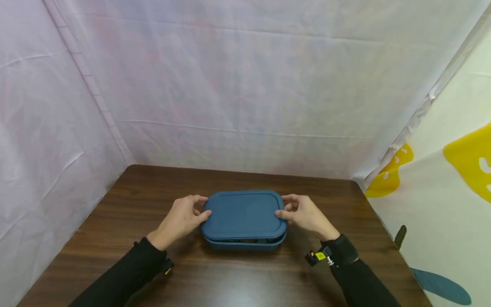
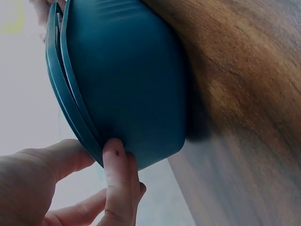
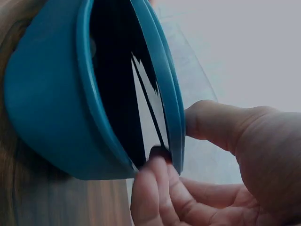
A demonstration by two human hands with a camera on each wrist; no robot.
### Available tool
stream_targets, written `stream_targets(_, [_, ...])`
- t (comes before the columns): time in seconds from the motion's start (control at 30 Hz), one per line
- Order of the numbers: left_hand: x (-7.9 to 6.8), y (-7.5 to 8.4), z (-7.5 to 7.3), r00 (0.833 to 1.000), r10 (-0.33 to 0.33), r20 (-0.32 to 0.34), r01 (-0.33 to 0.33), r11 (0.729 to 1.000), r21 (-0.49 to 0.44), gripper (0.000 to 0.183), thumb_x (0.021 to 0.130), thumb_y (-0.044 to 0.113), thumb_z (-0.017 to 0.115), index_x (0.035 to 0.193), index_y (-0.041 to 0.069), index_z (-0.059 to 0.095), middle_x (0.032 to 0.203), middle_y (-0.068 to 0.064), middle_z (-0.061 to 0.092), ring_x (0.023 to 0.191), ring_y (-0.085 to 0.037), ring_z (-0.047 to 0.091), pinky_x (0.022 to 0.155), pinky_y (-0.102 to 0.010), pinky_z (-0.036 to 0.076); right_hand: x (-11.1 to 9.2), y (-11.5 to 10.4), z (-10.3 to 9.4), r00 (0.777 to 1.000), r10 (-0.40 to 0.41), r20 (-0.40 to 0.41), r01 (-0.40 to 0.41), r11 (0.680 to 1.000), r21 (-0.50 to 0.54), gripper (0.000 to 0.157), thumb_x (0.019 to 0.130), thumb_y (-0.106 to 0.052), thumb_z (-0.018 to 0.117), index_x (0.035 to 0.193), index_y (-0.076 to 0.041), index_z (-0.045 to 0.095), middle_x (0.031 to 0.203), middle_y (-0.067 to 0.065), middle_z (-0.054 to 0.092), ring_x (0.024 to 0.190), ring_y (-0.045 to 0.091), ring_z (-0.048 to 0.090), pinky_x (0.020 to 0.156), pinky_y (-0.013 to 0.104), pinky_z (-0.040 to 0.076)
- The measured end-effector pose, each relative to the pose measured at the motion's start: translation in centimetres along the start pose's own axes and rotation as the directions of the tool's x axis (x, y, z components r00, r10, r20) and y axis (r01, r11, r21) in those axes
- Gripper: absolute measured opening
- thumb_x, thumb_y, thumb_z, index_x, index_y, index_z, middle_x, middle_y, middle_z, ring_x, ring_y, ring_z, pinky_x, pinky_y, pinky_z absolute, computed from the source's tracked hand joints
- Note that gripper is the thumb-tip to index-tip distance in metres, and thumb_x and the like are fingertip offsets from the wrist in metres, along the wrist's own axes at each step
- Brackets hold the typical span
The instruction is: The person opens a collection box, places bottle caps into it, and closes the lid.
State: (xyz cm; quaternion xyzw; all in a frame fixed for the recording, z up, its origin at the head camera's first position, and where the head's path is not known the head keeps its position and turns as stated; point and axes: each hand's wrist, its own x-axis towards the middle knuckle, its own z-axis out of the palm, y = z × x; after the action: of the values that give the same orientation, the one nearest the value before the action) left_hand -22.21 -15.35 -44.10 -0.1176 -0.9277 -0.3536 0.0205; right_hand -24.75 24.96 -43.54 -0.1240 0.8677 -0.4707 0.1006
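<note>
A blue rectangular lunch box (image 1: pixel 245 246) with rounded corners stands on the table, its matching flat lid (image 1: pixel 243 215) lying over the top. Along the near side a dark gap shows between lid and rim, with small indistinct bits inside. My left hand (image 1: pixel 184 218) pinches the lid's left end, thumb on top and fingertips at the rim, as the left wrist view shows. At the opposite end my right hand (image 1: pixel 307 215) pinches the lid between thumb and fingers. In the right wrist view the lid (image 3: pixel 164 70) is raised from the box wall (image 3: pixel 47 99), leaving a wide opening.
The brown wood-grain table (image 1: pixel 153 192) extends around the box. Pale cloth (image 1: pixel 238 85) hangs behind it and at both sides; the right-hand cloth carries yellow printed shapes (image 1: pixel 387 175). Black sleeves with small wrist devices (image 1: pixel 320 256) cover both forearms.
</note>
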Motion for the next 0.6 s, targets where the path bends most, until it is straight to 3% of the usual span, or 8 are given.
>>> stream_targets(0.13, [-0.3,0.1,0.2,1.0,-0.022,0.014,0.022,1.0,-0.004,0.049,0.109,0.022,0.085,0.151,0.0,0.074,0.145,-0.024,0.079,0.092,-0.018,0.081,0.07,-0.03,0.066,-0.3,0.2,0.4,0.999,-0.02,-0.026,0.018,0.996,-0.084,0.064,0.106,-0.028,0.089,0.157,0.003,0.067,0.116,0.013,0.081,0.097,0.019,0.077,0.081,0.032,0.064])
stream_targets(0.3, [-0.7,0.1,0.3,0.999,-0.039,0.027,0.04,0.999,-0.03,0.052,0.109,0.023,0.085,0.153,0.001,0.072,0.141,-0.021,0.08,0.088,-0.013,0.079,0.066,-0.028,0.062,-0.7,0.4,1.0,1.0,0.023,-0.005,-0.023,1.0,-0.021,0.063,0.107,-0.022,0.087,0.161,0.003,0.065,0.136,0.023,0.078,0.094,0.019,0.081,0.083,0.044,0.073])
stream_targets(0.43, [-0.8,0.0,0.2,0.998,-0.038,0.045,0.041,0.997,-0.067,0.053,0.108,0.022,0.086,0.154,0.0,0.07,0.136,-0.021,0.08,0.081,-0.01,0.077,0.063,-0.029,0.061,-0.9,0.4,1.2,0.999,0.051,0.0,-0.051,0.999,0.003,0.063,0.108,-0.018,0.085,0.163,0.002,0.062,0.131,0.021,0.076,0.087,0.017,0.08,0.08,0.041,0.073])
stream_targets(0.6, [-0.7,0.0,0.3,0.998,-0.036,0.046,0.04,0.996,-0.078,0.054,0.109,0.021,0.085,0.156,0.0,0.068,0.145,-0.023,0.077,0.079,-0.009,0.077,0.062,-0.028,0.062,-1.0,0.4,1.3,0.998,0.059,0.006,-0.059,0.998,0.022,0.064,0.108,-0.017,0.085,0.163,0.005,0.061,0.123,0.018,0.073,0.086,0.017,0.078,0.082,0.044,0.073])
